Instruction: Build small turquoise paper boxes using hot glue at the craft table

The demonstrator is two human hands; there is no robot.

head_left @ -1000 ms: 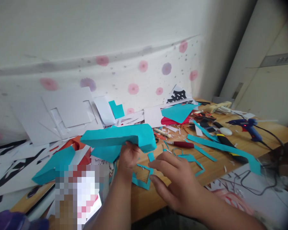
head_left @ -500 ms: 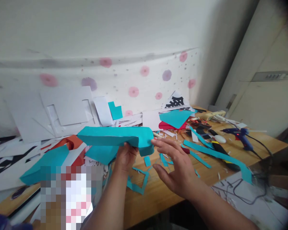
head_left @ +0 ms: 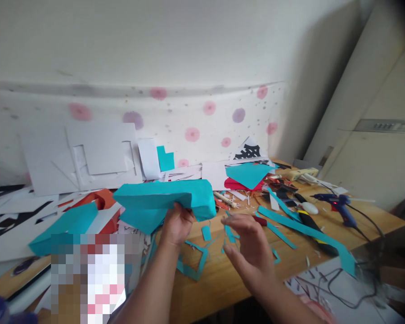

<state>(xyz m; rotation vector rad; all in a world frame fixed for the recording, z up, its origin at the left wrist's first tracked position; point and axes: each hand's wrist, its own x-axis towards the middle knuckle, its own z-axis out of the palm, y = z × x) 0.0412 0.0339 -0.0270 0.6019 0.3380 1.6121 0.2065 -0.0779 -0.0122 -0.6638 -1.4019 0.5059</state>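
Observation:
A turquoise paper box shape [head_left: 155, 194], long with a short bend at its right end, is held up over the table. My left hand [head_left: 178, 223] grips it from below near that bend, thumb against the near face. To the right, my right hand [head_left: 251, 247] is raised with nothing in it, fingers curved and apart from the thumb. A gap separates it from the box. Below the hands lie thin turquoise offcuts [head_left: 197, 267] and a small turquoise piece [head_left: 206, 233].
On the table's right are a blue glue gun [head_left: 339, 204] with a cord, a yellow-black tool [head_left: 315, 229] and a long turquoise strip [head_left: 300, 219]. White boards [head_left: 104, 153] lean at the back left. Another turquoise shape [head_left: 65, 225] lies left, near orange paper [head_left: 104, 200].
My right hand has drawn back from the box's right end, its fingers now more curved. The box stays in my left hand, turned slightly. The camera view has shifted a little.

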